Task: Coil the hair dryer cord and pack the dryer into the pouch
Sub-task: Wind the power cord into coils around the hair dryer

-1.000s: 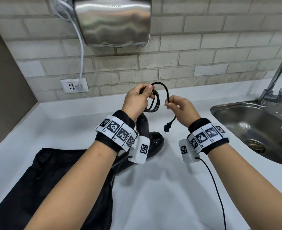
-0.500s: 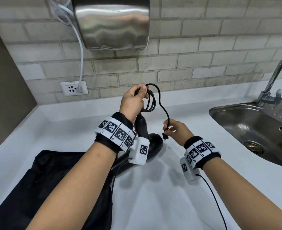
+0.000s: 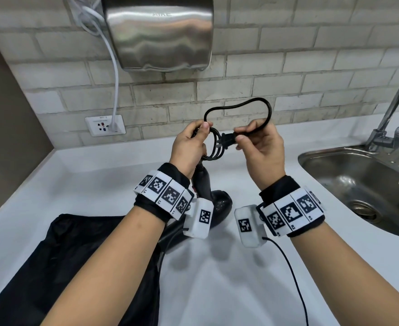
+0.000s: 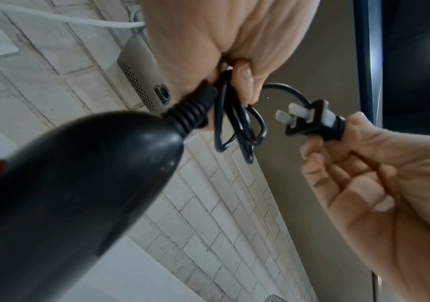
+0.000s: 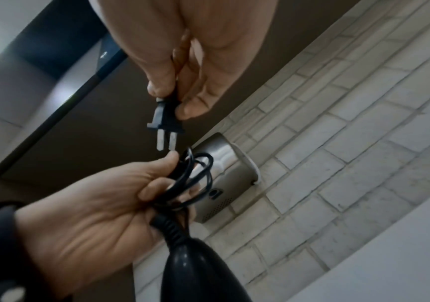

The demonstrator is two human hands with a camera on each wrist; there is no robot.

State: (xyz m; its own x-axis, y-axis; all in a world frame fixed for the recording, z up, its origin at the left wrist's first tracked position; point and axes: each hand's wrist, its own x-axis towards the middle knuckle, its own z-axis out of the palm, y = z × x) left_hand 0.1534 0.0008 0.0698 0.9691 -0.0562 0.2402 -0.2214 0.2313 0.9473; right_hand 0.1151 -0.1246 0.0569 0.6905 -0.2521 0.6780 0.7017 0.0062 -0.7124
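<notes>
White worktop (image 3: pixel 229 290) ran under pale brick wall (image 3: pixel 311 55); steel hand dryer (image 3: pixel 158 31) mounted above, socket (image 3: pixel 105 125) at left, steel sink (image 3: pixel 358 175) and tap (image 3: pixel 391 114) at right. Left hand (image 3: pixel 190 147) clamped on coiled cord (image 3: pixel 217 149) above hair dryer (image 3: pixel 217 203) on worktop. Right hand (image 3: pixel 259 147) pinched plug (image 3: pixel 226 140) beside coil. Black pouch (image 3: pixel 52 267) lay flat at worktop's left.
</notes>
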